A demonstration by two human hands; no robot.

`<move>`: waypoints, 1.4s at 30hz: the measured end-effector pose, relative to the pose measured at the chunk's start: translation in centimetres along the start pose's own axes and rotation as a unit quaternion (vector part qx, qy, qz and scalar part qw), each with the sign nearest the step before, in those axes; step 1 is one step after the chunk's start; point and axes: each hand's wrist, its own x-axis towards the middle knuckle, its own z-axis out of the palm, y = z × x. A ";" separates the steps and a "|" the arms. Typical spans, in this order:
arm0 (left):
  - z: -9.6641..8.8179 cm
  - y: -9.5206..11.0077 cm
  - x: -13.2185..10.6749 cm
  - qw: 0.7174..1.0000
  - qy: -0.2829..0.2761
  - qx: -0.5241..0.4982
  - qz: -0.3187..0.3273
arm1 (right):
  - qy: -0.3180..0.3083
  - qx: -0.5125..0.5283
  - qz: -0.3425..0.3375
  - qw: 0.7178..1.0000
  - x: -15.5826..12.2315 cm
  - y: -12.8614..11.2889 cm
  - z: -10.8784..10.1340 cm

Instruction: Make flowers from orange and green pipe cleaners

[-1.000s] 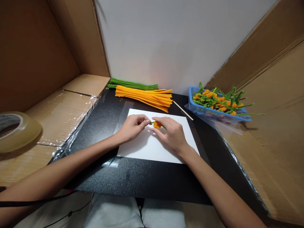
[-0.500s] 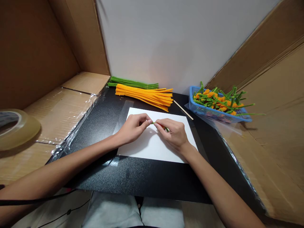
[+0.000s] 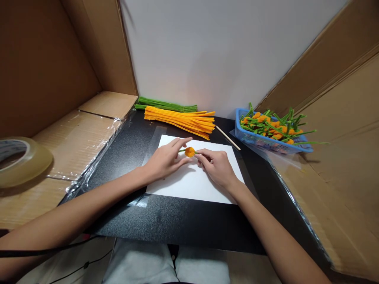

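Note:
Over the white sheet point(image 3: 189, 183), a small orange pipe-cleaner flower point(image 3: 190, 152) with green stem ends on both sides hangs between my hands. The fingertips of my right hand point(image 3: 214, 163) pinch its green end on the right. My left hand point(image 3: 167, 157) is open around the flower's left side, thumb below and fingers above, with the left green end reaching toward the fingers. Whether the left hand touches it is hard to tell. Behind the sheet lie a bundle of orange pipe cleaners point(image 3: 180, 119) and a bundle of green pipe cleaners point(image 3: 166, 104).
A blue basket point(image 3: 272, 145) full of orange and green pipe-cleaner pieces stands at the back right. A thin wooden stick point(image 3: 227, 138) lies beside the orange bundle. On cardboard at the left sits a tape roll point(image 3: 38, 161). The black tabletop point(image 3: 177, 223) meets a white wall.
My left fingers have let go of their pinch and spread apart. The orange flower, mostly hidden in my right hand before, now shows between the hands.

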 end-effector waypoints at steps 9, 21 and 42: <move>0.6 -1.2 -0.2 0.985 0.017 0.112 0.132 | -0.028 0.003 0.006 1.000 -0.1 -0.7 0.3; 0.7 0.5 0.0 0.976 -0.127 0.169 0.043 | -0.058 0.027 0.015 0.998 -0.1 -1.3 0.8; -0.2 -0.5 0.0 0.970 -0.165 0.175 0.034 | -0.106 -0.005 -0.025 0.994 0.1 -0.1 -0.4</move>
